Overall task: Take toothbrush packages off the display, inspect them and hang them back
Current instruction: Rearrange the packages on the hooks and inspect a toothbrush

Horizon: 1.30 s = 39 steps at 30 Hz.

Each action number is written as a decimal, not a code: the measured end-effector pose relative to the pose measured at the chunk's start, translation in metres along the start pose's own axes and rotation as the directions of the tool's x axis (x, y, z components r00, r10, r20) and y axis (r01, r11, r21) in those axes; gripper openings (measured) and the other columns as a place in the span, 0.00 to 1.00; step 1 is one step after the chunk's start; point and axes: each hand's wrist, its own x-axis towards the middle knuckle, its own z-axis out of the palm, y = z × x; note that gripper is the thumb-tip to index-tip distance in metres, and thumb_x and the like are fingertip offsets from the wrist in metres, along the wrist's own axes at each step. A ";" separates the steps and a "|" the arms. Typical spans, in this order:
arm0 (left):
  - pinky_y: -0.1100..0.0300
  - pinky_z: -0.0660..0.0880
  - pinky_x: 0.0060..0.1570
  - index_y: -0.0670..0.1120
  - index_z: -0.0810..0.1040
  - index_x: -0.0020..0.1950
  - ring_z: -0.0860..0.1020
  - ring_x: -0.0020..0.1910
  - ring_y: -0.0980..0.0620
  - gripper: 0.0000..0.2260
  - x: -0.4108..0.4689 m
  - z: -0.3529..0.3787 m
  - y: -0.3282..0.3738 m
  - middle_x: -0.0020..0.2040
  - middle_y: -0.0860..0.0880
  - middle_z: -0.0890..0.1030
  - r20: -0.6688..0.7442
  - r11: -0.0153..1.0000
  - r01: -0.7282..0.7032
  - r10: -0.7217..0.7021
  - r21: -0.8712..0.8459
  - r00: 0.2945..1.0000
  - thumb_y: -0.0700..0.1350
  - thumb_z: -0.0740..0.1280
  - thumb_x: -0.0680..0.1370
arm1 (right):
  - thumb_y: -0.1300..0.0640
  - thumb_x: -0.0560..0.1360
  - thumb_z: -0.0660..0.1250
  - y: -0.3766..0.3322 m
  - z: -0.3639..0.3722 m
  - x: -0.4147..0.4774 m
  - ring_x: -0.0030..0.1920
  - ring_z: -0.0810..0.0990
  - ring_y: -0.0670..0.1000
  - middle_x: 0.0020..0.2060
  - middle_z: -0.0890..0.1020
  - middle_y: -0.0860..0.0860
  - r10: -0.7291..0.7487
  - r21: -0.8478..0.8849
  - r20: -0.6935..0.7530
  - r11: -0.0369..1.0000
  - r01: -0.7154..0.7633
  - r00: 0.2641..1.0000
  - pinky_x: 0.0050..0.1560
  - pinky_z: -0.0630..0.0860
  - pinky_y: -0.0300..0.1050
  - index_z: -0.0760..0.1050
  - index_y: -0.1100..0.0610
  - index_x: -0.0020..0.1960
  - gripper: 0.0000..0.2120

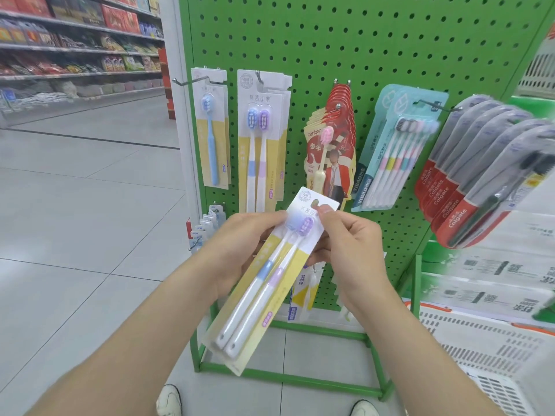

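Observation:
I hold a two-brush toothbrush package (264, 283) with a yellow-and-white card, tilted, in front of the green pegboard display (375, 49). My left hand (240, 247) grips its left edge near the brush heads. My right hand (348, 244) pinches the card's top by the hang hole. More of the same two-brush packages (261, 139) hang on a hook just above. To their left hangs a single blue toothbrush package (211, 136).
Red packs (330, 151), a teal multi-brush pack (396, 151) and Colgate packs (477, 181) hang to the right. Small packs (207, 229) hang low on the left. White baskets (480, 349) stand at the lower right. Grocery shelves (75, 49) line the aisle on the left.

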 end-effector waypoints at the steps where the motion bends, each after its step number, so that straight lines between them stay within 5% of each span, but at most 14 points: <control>1: 0.44 0.82 0.54 0.39 0.86 0.61 0.85 0.49 0.39 0.18 0.000 0.000 0.000 0.55 0.37 0.87 0.014 1.000 0.006 -0.006 0.020 1.000 0.52 0.68 0.83 | 0.55 0.87 0.64 0.000 -0.001 0.000 0.34 0.83 0.71 0.37 0.86 0.65 -0.014 -0.007 -0.020 1.000 0.014 1.000 0.37 0.83 0.60 0.84 0.66 0.46 0.19; 7: 0.60 0.77 0.30 0.38 0.84 0.54 0.80 0.30 0.49 0.08 -0.006 0.004 0.005 0.37 0.42 0.83 0.033 0.999 0.014 -0.012 -0.042 0.999 0.41 0.67 0.83 | 0.55 0.85 0.67 -0.005 -0.006 -0.002 0.31 0.83 0.62 0.38 0.86 0.67 -0.002 0.102 -0.006 0.995 0.003 1.000 0.31 0.82 0.48 0.83 0.70 0.47 0.18; 12: 0.62 0.74 0.25 0.40 0.82 0.53 0.77 0.27 0.52 0.03 -0.006 0.003 0.007 0.36 0.43 0.80 0.014 0.995 -0.021 0.022 -0.101 1.000 0.39 0.70 0.83 | 0.53 0.81 0.70 -0.006 -0.009 -0.001 0.37 0.84 0.59 0.45 0.86 0.64 0.026 0.156 0.172 0.986 -0.053 0.985 0.34 0.80 0.47 0.83 0.65 0.52 0.14; 16: 0.62 0.74 0.26 0.41 0.84 0.54 0.77 0.29 0.51 0.04 -0.009 0.002 0.007 0.38 0.43 0.83 0.028 0.997 -0.029 0.031 -0.065 0.999 0.40 0.70 0.82 | 0.50 0.77 0.70 -0.007 -0.010 0.000 0.40 0.82 0.58 0.50 0.85 0.64 0.062 0.208 0.253 0.971 -0.117 0.965 0.34 0.77 0.47 0.80 0.66 0.59 0.20; 21: 0.61 0.77 0.29 0.44 0.87 0.59 0.79 0.31 0.52 0.08 -0.008 -0.003 0.008 0.42 0.46 0.85 0.083 0.999 -0.029 0.030 -0.023 0.996 0.41 0.71 0.82 | 0.51 0.77 0.72 -0.005 -0.010 0.000 0.41 0.82 0.59 0.53 0.83 0.71 -0.008 0.307 0.176 0.951 -0.047 0.984 0.32 0.79 0.47 0.74 0.71 0.66 0.28; 28: 0.63 0.78 0.29 0.48 0.86 0.64 0.81 0.34 0.53 0.12 -0.014 -0.008 0.014 0.44 0.46 0.86 0.159 0.999 -0.044 0.041 0.016 0.986 0.39 0.69 0.83 | 0.51 0.77 0.70 -0.006 -0.012 -0.002 0.44 0.84 0.59 0.46 0.86 0.61 -0.076 0.308 0.011 0.949 0.069 0.997 0.37 0.83 0.51 0.76 0.67 0.64 0.23; 33: 0.56 0.84 0.44 0.48 0.84 0.66 0.87 0.47 0.48 0.15 -0.015 -0.009 0.011 0.57 0.44 0.88 0.168 0.991 -0.132 0.130 0.003 0.977 0.37 0.73 0.80 | 0.52 0.81 0.65 -0.009 -0.011 -0.007 0.48 0.85 0.71 0.49 0.87 0.66 -0.096 0.147 0.059 0.985 0.086 0.994 0.41 0.85 0.59 0.80 0.61 0.58 0.14; 36: 0.54 0.84 0.52 0.51 0.84 0.66 0.88 0.54 0.46 0.16 -0.015 -0.010 0.010 0.57 0.47 0.88 0.152 0.969 -0.214 0.195 0.123 0.969 0.42 0.76 0.79 | 0.58 0.86 0.64 -0.011 -0.012 -0.008 0.46 0.86 0.71 0.48 0.88 0.63 -0.062 0.058 0.073 0.997 0.058 0.995 0.40 0.85 0.59 0.80 0.64 0.58 0.11; 39: 0.54 0.84 0.49 0.53 0.83 0.65 0.88 0.51 0.46 0.18 -0.014 -0.014 0.010 0.54 0.48 0.89 0.138 0.945 -0.222 0.193 0.239 0.971 0.45 0.79 0.76 | 0.63 0.85 0.63 -0.013 -0.013 -0.009 0.42 0.87 0.70 0.44 0.89 0.61 -0.036 0.023 -0.001 0.999 0.036 0.999 0.35 0.84 0.54 0.81 0.64 0.58 0.08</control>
